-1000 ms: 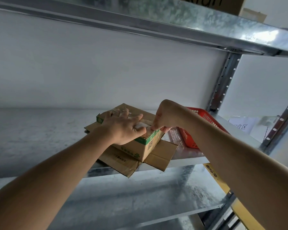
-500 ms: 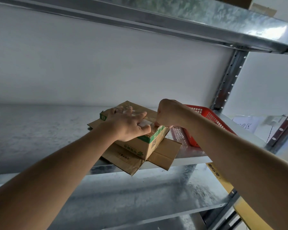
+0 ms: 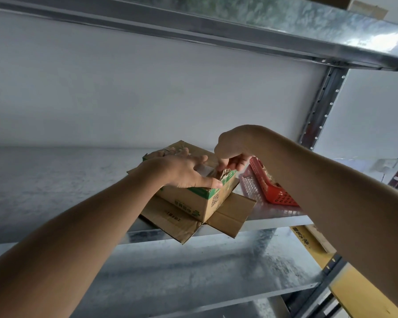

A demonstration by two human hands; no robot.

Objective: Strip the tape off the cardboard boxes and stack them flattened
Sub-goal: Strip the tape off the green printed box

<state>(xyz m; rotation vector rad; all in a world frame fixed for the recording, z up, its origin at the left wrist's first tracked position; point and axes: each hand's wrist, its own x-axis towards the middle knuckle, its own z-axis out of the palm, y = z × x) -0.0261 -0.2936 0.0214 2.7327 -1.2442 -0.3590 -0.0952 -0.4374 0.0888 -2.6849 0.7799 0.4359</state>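
Two hands on one taped box

Two bare forearms reach up from the lower corners toward the middle shelf (image 3: 274, 220) of a galvanised metal rack. Nearest is a lower shelf (image 3: 193, 271), with yellow strips (image 3: 308, 243) at its right end. The box (image 3: 193, 200), brown with green print and a QR code, stands on the middle shelf's front edge, its bottom flaps splayed flat beneath it and overhanging the lip.

Just beside the box, on its right, lies a red basket (image 3: 278, 193), tipped on its side, mesh showing; the right forearm crosses in front of part of it. An upright post (image 3: 319, 106) with holes rises behind, a white wall beyond, and another shelf (image 3: 239, 26) spans overhead.

The left hand (image 3: 182, 171) lies flat on the box top, fingers fairly straight and pressing down, thumb along the near top edge. The right hand (image 3: 232, 152) hovers over the box's right top corner, fingers curled, thumb and fingertips pinching a strip of clear tape (image 3: 216, 173) lifted off the cardboard. The tape's far end is hidden under the left hand.
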